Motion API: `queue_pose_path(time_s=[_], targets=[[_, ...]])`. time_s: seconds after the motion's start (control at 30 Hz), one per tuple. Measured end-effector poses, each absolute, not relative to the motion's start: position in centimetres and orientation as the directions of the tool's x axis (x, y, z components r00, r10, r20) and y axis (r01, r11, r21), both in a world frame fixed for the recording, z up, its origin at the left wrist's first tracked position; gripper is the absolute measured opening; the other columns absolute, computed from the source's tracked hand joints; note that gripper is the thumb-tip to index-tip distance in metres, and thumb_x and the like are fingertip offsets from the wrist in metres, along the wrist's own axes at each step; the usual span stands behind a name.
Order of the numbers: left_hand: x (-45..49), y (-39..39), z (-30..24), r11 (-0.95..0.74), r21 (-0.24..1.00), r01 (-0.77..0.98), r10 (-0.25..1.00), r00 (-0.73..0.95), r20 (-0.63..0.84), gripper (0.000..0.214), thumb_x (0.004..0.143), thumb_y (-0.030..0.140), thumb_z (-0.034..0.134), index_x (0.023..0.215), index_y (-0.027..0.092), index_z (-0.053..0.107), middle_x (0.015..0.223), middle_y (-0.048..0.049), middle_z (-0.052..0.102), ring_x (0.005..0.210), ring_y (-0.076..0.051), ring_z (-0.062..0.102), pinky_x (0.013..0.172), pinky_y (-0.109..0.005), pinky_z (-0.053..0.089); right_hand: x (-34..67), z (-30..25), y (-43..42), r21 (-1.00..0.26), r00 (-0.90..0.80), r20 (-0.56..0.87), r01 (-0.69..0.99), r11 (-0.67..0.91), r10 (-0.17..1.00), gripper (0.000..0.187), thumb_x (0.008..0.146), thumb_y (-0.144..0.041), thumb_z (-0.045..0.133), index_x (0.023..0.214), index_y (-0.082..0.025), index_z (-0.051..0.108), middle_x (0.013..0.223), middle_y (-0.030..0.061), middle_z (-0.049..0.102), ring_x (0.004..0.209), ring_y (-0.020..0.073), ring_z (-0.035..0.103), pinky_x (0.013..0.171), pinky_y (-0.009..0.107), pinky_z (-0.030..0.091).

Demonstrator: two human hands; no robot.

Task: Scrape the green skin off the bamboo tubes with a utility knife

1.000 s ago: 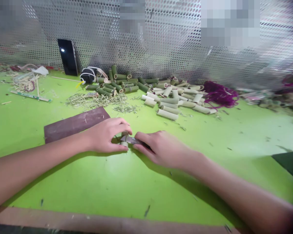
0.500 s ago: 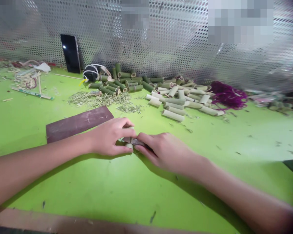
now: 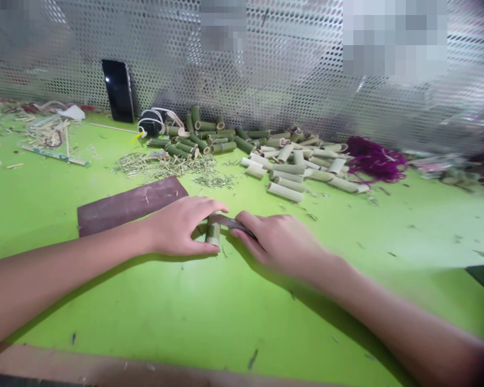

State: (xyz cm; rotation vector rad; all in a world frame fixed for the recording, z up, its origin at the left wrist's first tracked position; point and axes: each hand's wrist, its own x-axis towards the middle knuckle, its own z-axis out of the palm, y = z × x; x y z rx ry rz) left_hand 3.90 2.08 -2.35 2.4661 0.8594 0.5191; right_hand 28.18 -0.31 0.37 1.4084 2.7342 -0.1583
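Note:
A short green bamboo tube (image 3: 213,233) stands between the thumb and fingers of my left hand (image 3: 181,226), gripped near its two ends just above the green tabletop. My right hand (image 3: 280,242) is closed round the handle of a small knife (image 3: 234,223). The knife's blade reaches left and lies against the upper part of the tube. Partly behind my left forearm is a flat brown sheet (image 3: 131,205), which looks like sandpaper. Most of the knife's handle is hidden in my right hand.
Behind my hands lie a heap of green bamboo tubes (image 3: 197,141), paler tubes (image 3: 286,192), thin shavings (image 3: 157,164) and purple string (image 3: 375,160). A phone (image 3: 119,91) leans on the perforated metal panel (image 3: 282,70), near a black adapter with white cable (image 3: 150,122). Scraps (image 3: 44,129) lie far left.
My right hand has shifted slightly to the right, and the blade has moved toward the tube's far end. More of the tube's green side shows between my left fingers.

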Motion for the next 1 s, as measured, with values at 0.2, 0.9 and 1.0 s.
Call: queue_pose_path(time_s=[0.2, 0.9, 1.0], targets=[[3.88, 2.00, -2.18, -0.695, 0.550, 0.462, 0.643, 0.743, 0.188, 0.064, 0.088, 0.054, 0.072, 0.138, 0.019, 0.052, 0.127, -0.0136, 0.069, 0.113, -0.032, 0.065, 0.103, -0.048, 0.050, 27.78, 0.45, -0.31, -0.036, -0.608, -0.073, 0.794, 0.607, 0.791, 0.031, 0.107, -0.036, 0.037, 0.097, -0.020, 0.062, 0.065, 0.0026, 0.065, 0.049, 0.0160, 0.051, 0.054, 0.030, 0.024], [4.16, 1.96, -2.32, -0.726, 0.534, 0.434, 0.613, 0.761, 0.215, 0.063, 0.088, 0.054, 0.072, 0.137, 0.021, 0.050, 0.124, -0.0133, 0.070, 0.112, -0.032, 0.066, 0.101, -0.050, 0.047, 27.29, -0.09, -0.30, -0.039, -0.656, -0.011, 0.754, 0.655, 0.755, 0.029, 0.108, -0.034, 0.039, 0.099, -0.019, 0.063, 0.069, 0.0028, 0.068, 0.053, 0.0159, 0.053, 0.057, 0.029, 0.028], [4.13, 1.98, -2.29, -0.723, 0.532, 0.440, 0.614, 0.762, 0.205, 0.058, 0.089, 0.054, 0.073, 0.131, 0.019, 0.052, 0.121, -0.0127, 0.070, 0.110, -0.032, 0.065, 0.099, -0.049, 0.047, 27.25, -0.06, -0.41, -0.059, -0.647, -0.027, 0.762, 0.645, 0.762, 0.028, 0.108, -0.034, 0.039, 0.099, -0.019, 0.062, 0.068, 0.0020, 0.067, 0.051, 0.0154, 0.051, 0.056, 0.029, 0.026]])
